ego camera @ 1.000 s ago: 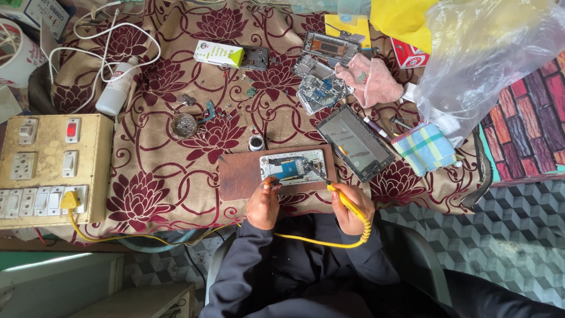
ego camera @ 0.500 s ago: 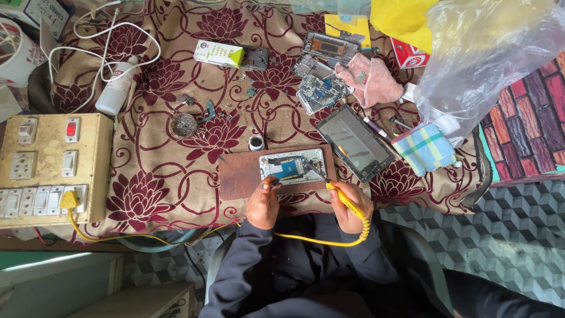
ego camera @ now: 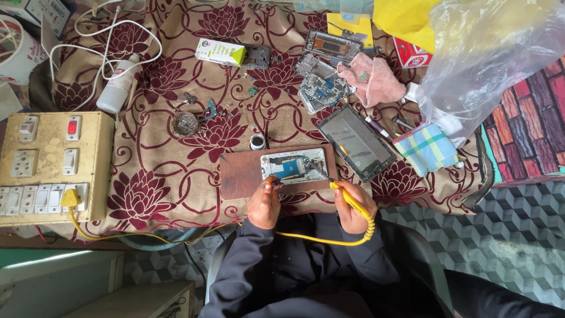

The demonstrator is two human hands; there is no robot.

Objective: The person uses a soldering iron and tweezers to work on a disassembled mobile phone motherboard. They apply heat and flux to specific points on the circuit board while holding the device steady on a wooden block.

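An opened phone [ego camera: 292, 165] with its back off lies on a brown wooden board [ego camera: 241, 174] at the table's near edge. My right hand [ego camera: 352, 211] grips a yellow soldering iron [ego camera: 348, 199], its tip touching the phone's right end. The iron's yellow cord loops back under my arms. My left hand [ego camera: 264, 203] rests at the board's near edge, fingertips pinched on a small dark tool against the phone's lower left corner.
A beige switch and socket box [ego camera: 50, 168] with a yellow plug sits left. A phone screen [ego camera: 356, 142], checked cloth [ego camera: 426, 147], pink cloth [ego camera: 371, 80], phone frames, a white bottle [ego camera: 118, 86], a small box [ego camera: 220, 52] and a clear plastic bag [ego camera: 488, 53] crowd the floral tablecloth.
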